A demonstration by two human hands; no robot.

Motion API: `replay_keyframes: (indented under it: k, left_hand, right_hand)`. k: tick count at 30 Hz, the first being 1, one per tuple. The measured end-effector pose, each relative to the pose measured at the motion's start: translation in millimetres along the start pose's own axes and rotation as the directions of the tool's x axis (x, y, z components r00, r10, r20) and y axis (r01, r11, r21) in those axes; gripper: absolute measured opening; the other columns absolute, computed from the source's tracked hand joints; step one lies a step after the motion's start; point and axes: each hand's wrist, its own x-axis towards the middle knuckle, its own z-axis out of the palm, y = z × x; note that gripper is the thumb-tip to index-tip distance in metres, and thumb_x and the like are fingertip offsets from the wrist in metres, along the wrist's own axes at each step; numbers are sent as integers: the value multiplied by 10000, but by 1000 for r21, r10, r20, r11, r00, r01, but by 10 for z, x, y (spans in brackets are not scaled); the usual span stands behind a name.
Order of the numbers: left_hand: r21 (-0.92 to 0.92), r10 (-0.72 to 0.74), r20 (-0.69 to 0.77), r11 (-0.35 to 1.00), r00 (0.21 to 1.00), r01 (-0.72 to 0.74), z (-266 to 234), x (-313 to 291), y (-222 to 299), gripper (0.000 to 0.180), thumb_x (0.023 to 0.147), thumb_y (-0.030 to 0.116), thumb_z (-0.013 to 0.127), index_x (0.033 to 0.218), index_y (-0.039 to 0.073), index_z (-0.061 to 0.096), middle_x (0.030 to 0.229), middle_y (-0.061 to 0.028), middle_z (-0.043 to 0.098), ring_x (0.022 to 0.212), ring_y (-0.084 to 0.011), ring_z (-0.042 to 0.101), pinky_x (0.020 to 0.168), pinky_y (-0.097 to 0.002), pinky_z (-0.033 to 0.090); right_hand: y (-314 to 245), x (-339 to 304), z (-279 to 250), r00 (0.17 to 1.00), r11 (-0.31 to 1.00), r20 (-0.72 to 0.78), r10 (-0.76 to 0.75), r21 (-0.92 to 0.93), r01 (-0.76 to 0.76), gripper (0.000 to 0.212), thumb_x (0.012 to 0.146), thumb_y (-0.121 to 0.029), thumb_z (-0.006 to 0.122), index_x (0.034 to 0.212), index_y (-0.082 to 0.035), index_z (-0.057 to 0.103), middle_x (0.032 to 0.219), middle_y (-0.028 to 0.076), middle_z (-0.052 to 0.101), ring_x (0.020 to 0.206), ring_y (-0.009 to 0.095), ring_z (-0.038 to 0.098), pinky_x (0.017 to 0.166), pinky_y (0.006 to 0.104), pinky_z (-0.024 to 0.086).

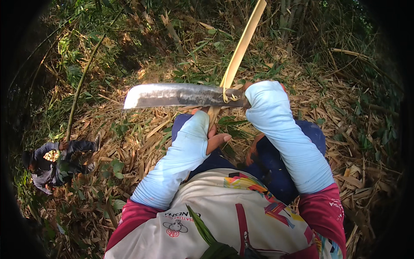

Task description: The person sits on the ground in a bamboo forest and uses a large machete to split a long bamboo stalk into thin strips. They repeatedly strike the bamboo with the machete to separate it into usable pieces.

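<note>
A split strip of bamboo (242, 46) slants up and away from my lap, pale on its inner side. My left hand (213, 140) is closed round its lower end, the thumb partly lifted. My right hand (247, 91) grips a machete, its fingers mostly hidden by the light blue sleeve. The machete's wide blade (168, 95) points left and lies across the strip, just beyond my left hand. Thin curled shavings (230, 97) hang over the blade where it crosses the bamboo. The machete's handle is hidden in my right hand.
My knees (311, 134) in dark blue cloth are bent below my forearms. Dry leaves (142, 151) cover the ground around me. At the left another person (56, 164) sits or crouches near a thin leaning stem (84, 75). Bamboo stalks and undergrowth (282, 19) stand ahead.
</note>
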Motion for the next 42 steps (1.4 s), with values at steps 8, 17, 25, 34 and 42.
replay_keyframes:
  k: [8, 17, 25, 34, 42]
  left_hand:
    - [-33, -116, 153, 992, 981, 122, -29, -120, 102, 666, 737, 80, 800, 1319, 22, 482, 721, 67, 428, 640, -46, 389, 595, -191, 331]
    - [-166, -146, 212, 969, 966, 183, -89, -175, 49, 690, 743, 90, 806, 1341, 28, 466, 689, 42, 419, 613, -87, 408, 564, -245, 365]
    - [-203, -185, 226, 951, 956, 232, -131, -272, 36, 650, 740, 70, 814, 1308, 36, 502, 705, 66, 416, 622, -56, 399, 577, -205, 345]
    - [-382, -180, 308, 876, 934, 295, -125, -196, 18, 677, 692, 78, 838, 1281, 16, 511, 723, 69, 448, 659, -45, 418, 618, -188, 333]
    - [-566, -102, 409, 751, 907, 340, -78, -123, 16, 687, 679, 48, 801, 1294, -3, 499, 741, 43, 481, 676, -70, 444, 644, -204, 347]
  right_hand:
    - [614, 210, -98, 916, 926, -300, 265, 344, -155, 112, 770, -62, 630, 881, -57, 614, 762, 167, 592, 692, 328, 579, 648, 391, 451]
    - [488, 202, -140, 971, 963, -176, 160, 242, -114, 166, 759, -30, 629, 921, -66, 618, 756, 196, 607, 740, 360, 624, 680, 406, 483]
    - [1615, 802, -308, 840, 848, -177, 513, 252, -465, 265, 731, -134, 738, 967, -71, 635, 794, 173, 629, 724, 306, 597, 727, 391, 482]
    - [1936, 614, -27, 844, 315, 141, 518, 886, -342, 186, 852, -140, 689, 937, -78, 535, 649, 1, 507, 523, 98, 462, 473, 264, 401]
    - [2297, 585, 219, 832, 497, 275, 482, 697, -518, 190, 852, -173, 707, 899, -103, 537, 591, -5, 488, 484, 105, 438, 471, 295, 410]
